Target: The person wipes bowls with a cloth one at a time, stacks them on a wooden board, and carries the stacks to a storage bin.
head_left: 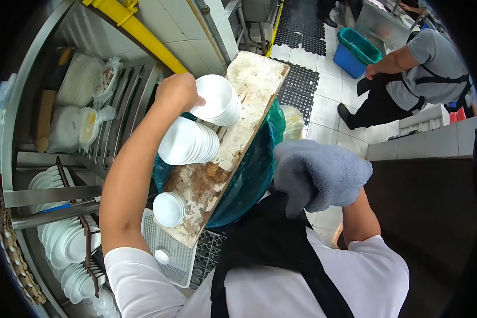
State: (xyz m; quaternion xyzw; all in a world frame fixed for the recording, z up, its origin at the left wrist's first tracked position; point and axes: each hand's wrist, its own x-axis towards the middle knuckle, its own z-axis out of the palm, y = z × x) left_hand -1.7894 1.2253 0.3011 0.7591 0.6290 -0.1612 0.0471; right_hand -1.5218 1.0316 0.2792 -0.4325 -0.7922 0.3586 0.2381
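My left hand [179,94] is closed on the rim of a white bowl [213,95] at the top of the farthest stack, its fingertips at the bowl's edge. A larger stack of white bowls [188,142] stands just nearer, and a small stack of white bowls [169,209] sits at the near end. All three stacks rest on a worn wooden board [257,79]. On the right a grey-blue cloth [326,172] is draped over my right hand, which it hides; only the forearm shows below it.
Left is a metal rack [53,199] with plates and wrapped items. Under the board is a bin lined with a green bag [249,172]. A perforated tray [164,249] lies nearby. A co-worker [434,66] stands at upper right near a blue bin [350,61]. A yellow pipe [143,37] runs above.
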